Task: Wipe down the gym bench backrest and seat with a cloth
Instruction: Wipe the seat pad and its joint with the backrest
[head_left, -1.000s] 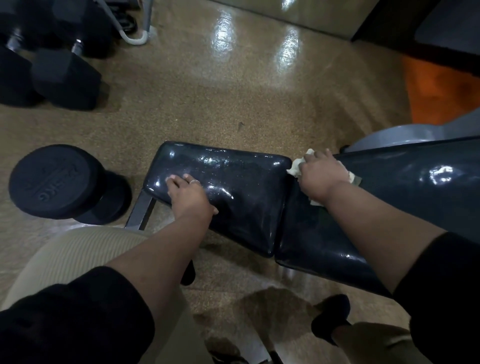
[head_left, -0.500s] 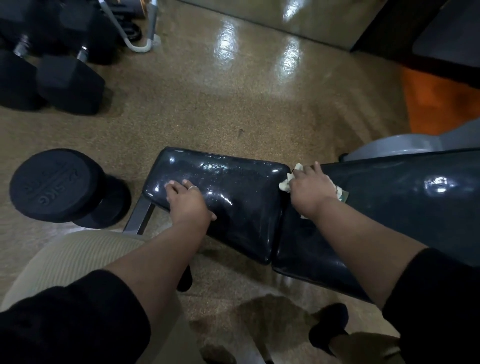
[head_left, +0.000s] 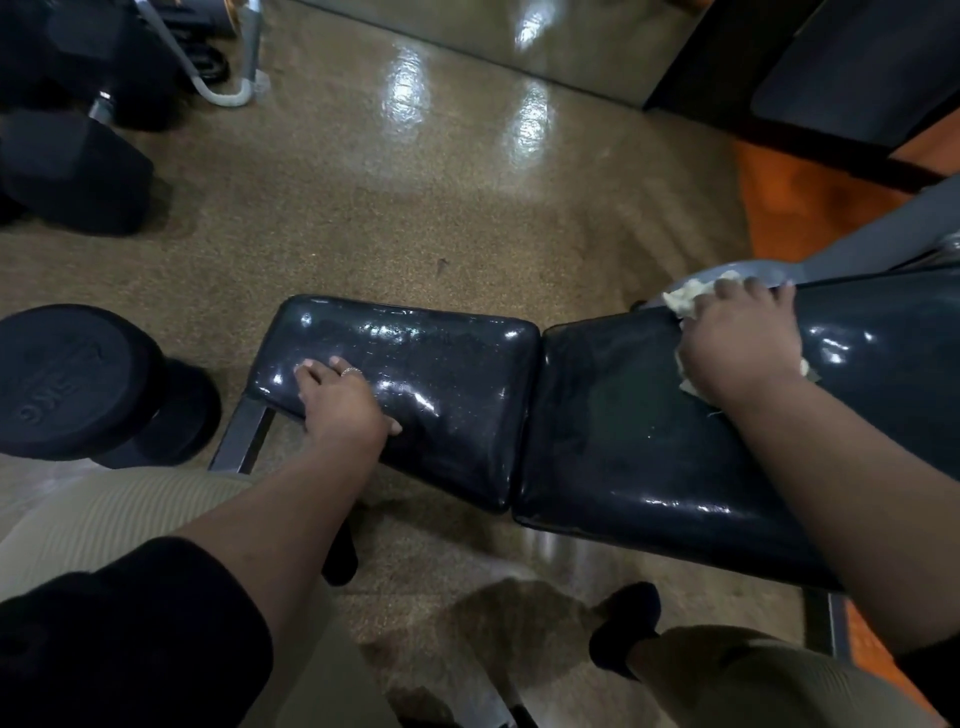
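Observation:
The black padded seat (head_left: 447, 384) of the gym bench lies across the middle of the view, shiny and wet-looking. The black backrest (head_left: 623, 441) joins it on the right and runs off toward the right edge. My left hand (head_left: 340, 405) rests flat on the seat's near left part, fingers spread, a ring on one finger. My right hand (head_left: 737, 343) presses a pale crumpled cloth (head_left: 685, 299) onto the backrest's far edge; most of the cloth is hidden under the palm.
A large black dumbbell (head_left: 78, 379) lies on the floor left of the seat. More dumbbells (head_left: 72, 171) and a metal rack foot (head_left: 228, 93) are at the top left. A grey frame part (head_left: 831, 260) rises behind the backrest. My legs and a dark shoe (head_left: 623, 623) are below.
My right hand has slid the cloth to the right along the backrest, away from the gap next to the seat. My left hand stays on the seat.

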